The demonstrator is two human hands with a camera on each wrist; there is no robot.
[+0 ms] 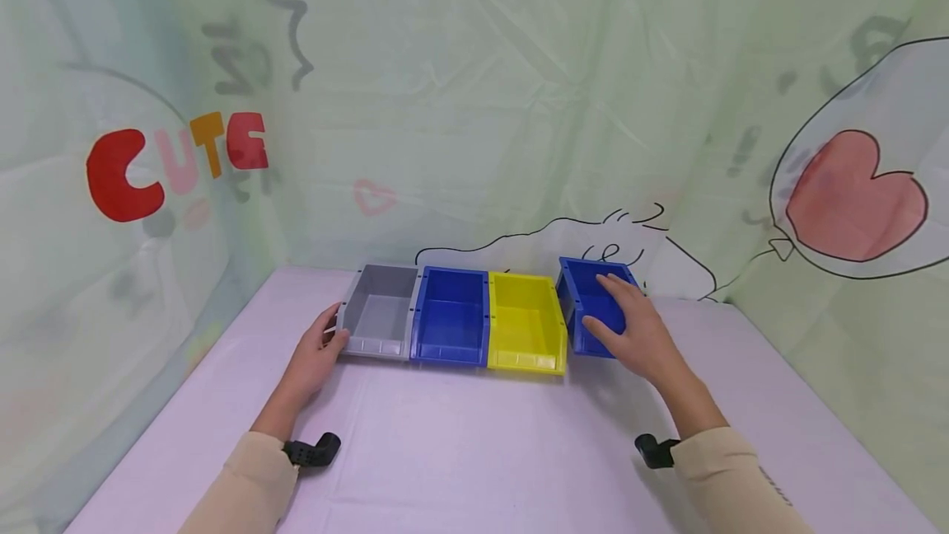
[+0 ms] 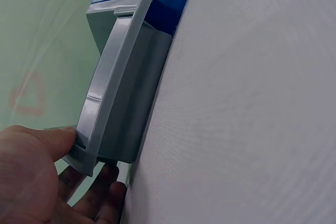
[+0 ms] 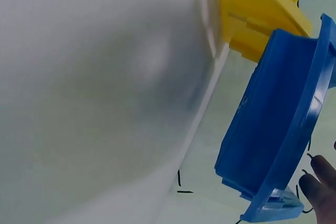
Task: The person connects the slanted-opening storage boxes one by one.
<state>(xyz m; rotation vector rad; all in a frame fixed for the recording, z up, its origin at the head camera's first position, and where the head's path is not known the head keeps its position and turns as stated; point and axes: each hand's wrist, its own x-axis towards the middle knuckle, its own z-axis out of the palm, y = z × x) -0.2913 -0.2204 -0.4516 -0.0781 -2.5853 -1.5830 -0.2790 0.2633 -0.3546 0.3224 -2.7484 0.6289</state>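
In the head view, a grey bin (image 1: 380,311), a blue bin (image 1: 451,316) and a yellow bin (image 1: 526,324) stand side by side in a row. My left hand (image 1: 315,348) grips the grey bin's front left corner, thumb on the rim and fingers around the outer side. To the right, a second blue bin (image 3: 270,114) tilts, raised off the table, with its left side close against the yellow bin. Over this bin's right side, my right hand (image 1: 638,332) has its thumb and fingers spread. Its fingertips (image 3: 320,182) appear apart from the rim in the right wrist view.
A pale cloth covers the table (image 1: 474,452). Behind the bins hangs a printed curtain (image 1: 474,147), which also lines both sides. Dark wrist cameras sit on both wrists. A shadow lies on the cloth below the raised bin.
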